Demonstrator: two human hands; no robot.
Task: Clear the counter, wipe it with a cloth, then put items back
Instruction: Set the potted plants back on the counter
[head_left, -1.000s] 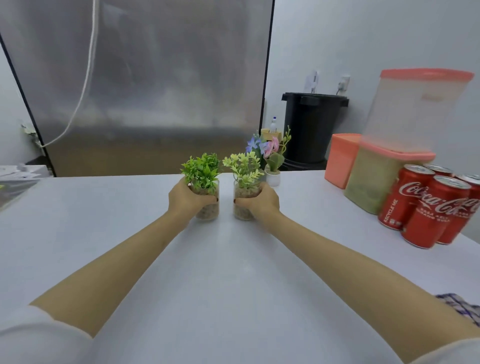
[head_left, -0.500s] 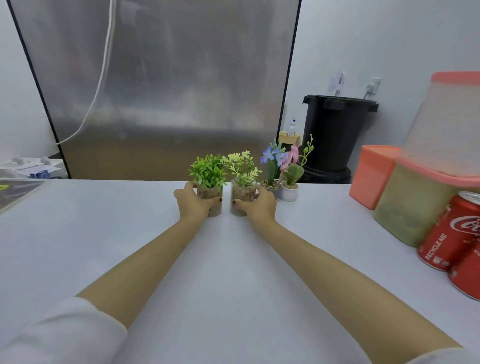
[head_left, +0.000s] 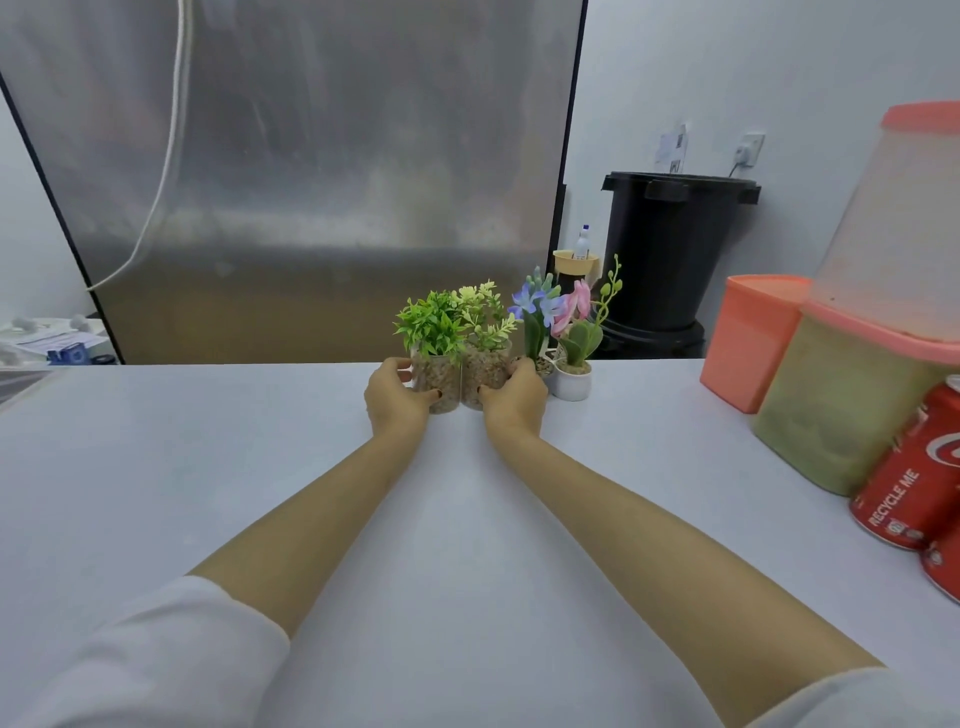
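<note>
L hand (head_left: 397, 397) wraps the dark-green plant jar (head_left: 435, 375); R hand (head_left: 517, 397) wraps the pale-green plant jar (head_left: 484, 370), fingers curled round each glass. Vs. 0.5 s ago: both jars pushed farther back on the counter (head_left: 208, 467), now touching side by side, just beside the flower pots (head_left: 570, 382) at the far edge.
</note>
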